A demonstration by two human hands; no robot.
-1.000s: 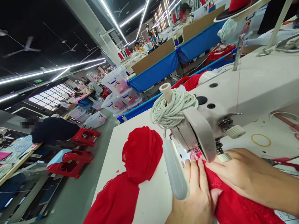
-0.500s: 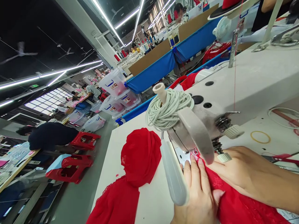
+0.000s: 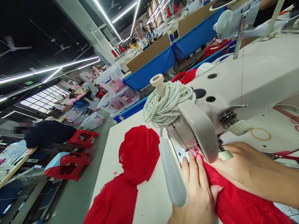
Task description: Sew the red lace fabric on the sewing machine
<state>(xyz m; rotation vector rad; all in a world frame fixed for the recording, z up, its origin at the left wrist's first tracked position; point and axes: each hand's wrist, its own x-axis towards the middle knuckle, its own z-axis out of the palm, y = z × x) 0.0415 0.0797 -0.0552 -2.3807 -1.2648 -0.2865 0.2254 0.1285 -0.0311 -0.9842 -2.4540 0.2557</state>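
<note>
You sit at a wide white worktable (image 3: 121, 149) that runs from the near edge to the far blue partitions. Across its right half stands the white industrial sewing machine (image 3: 245, 77), its head pointing left, with a thin red thread (image 3: 241, 62) running down its front.

The red lace fabric (image 3: 238, 202) you are working lies near you on the machine bed, its far tip right under the presser foot. A second heap of the same red lace (image 3: 137, 152) lies to the left on the table, apart from your hands.

Your right hand (image 3: 243, 168) comes in from the right and rests palm down on the lace; its fingertips are hidden behind the machine head, so you cannot tell whether they pinch anything. Your left hand (image 3: 198, 193) lies flat on the lace's left edge, fingers straight and together, tips just short of the foot, thumb spread to the right.

A long white plastic bar (image 3: 174, 174) hangs just left of that hand. A coil of white cord (image 3: 165, 105) sits on top of the machine head.

Far right on the table lie red-handled scissors (image 3: 283, 154) and, beyond them, a yellow rubber band (image 3: 261, 133).
</note>
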